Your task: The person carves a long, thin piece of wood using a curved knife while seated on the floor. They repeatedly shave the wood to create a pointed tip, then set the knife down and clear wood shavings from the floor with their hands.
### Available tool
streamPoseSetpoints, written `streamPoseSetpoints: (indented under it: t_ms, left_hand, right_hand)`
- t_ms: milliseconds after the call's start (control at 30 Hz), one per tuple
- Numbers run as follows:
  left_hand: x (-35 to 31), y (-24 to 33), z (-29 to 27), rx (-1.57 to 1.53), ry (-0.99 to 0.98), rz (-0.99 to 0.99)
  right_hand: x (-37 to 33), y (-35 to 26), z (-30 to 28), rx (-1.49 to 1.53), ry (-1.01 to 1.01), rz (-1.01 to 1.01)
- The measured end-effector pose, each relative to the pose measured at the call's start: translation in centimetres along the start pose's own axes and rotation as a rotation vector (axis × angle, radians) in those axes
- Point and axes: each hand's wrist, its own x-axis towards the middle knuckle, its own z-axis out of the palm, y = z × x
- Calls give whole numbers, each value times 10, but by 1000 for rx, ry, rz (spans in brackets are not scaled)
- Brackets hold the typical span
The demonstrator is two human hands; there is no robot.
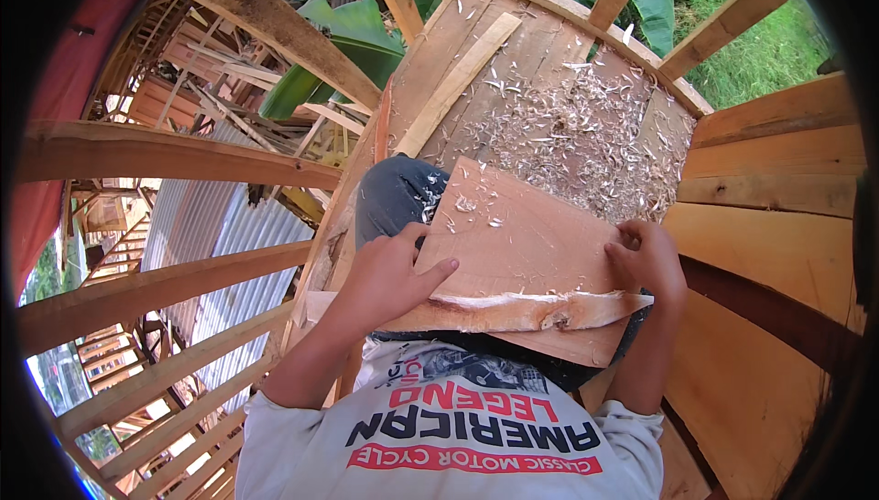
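Note:
A flat reddish-brown wooden board [522,234] lies tilted across my lap, with curled shavings on its face. Across its near part runs a narrow wood strip [513,310] with a rough, pale, uneven edge. My left hand [396,266] is at the board's left edge, its thumb stretched over the face and its other fingers partly hidden at the rim. Curled at the right edge, the fingers of my right hand [648,260] grip the board. Both forearms reach in from below, the left one crossing the strip's left end.
Wood shavings [586,134] cover much of the plank floor [458,70] ahead. A loose batten [462,79] lies there at the left. Wooden rails [174,154] fence the left side, and a plank wall [769,253] stands at the right. Corrugated metal sheets [220,244] show beyond the rails.

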Motion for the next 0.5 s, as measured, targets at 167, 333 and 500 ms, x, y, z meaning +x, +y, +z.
streamPoseSetpoints:
  t_ms: [167,333,500]
  left_hand:
    - [-23,-8,6,-38,25,3]
    - [-32,-8,6,-202,-25,-68]
    - [-23,-16,23,-27,-19,-37]
  right_hand:
    - [5,-1,8,-11,23,35]
    - [4,-4,13,-73,55,119]
    - [9,7,9,4,-12,74]
